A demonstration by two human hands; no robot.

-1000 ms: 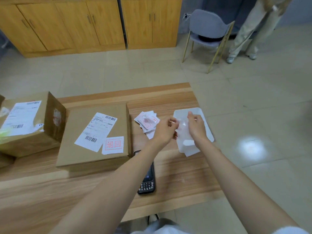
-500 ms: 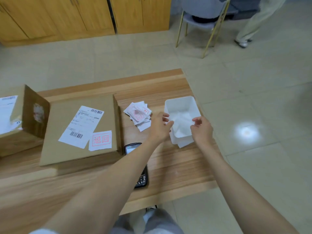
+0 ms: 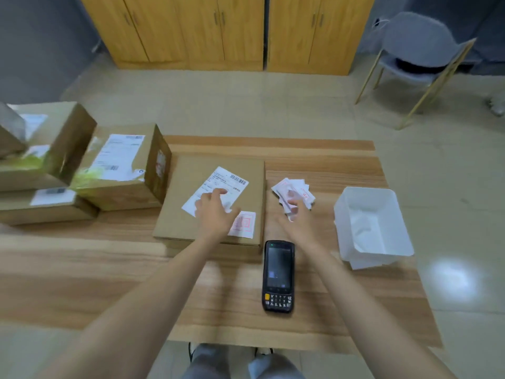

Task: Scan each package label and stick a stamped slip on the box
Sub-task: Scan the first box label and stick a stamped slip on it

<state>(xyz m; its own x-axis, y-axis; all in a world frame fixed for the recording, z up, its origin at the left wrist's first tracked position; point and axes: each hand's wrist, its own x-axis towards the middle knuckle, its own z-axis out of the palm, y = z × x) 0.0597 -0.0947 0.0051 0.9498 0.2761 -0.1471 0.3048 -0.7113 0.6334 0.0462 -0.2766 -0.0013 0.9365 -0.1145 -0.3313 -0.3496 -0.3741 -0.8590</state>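
The flat cardboard box [image 3: 185,222] lies in the middle of the tabletop [image 3: 109,269], with its white shipping label [image 3: 232,184] facing up and set at a slant. A red-stamped slip [image 3: 246,224] sits on the box top near its right front corner, just beside the label.

My left hand [image 3: 214,212] reaches over the box with fingers spread and straight above the label, gripping nothing. The blur keeps me from telling whether the fingertips touch the paper.

My right hand [image 3: 299,217] is just right of the box, at the near edge of a loose pile of stamped slips [image 3: 292,188] on the tabletop. It is blurred, and I cannot tell whether its fingers pinch a slip or are only near the pile.

The black handheld scanner [image 3: 278,274] lies flat, screen up, in front of the box and between my forearms.

A white bin [image 3: 344,228] with crumpled white paper [image 3: 366,228] inside stands at the right end of the tabletop.

To the left, a taller labelled box [image 3: 117,162] stands against the flat box, with more labelled boxes [image 3: 49,140] stacked beyond it.

Past the tabletop, wooden cabinets [image 3: 224,31] and a grey chair [image 3: 418,50] stand on the tiled floor.
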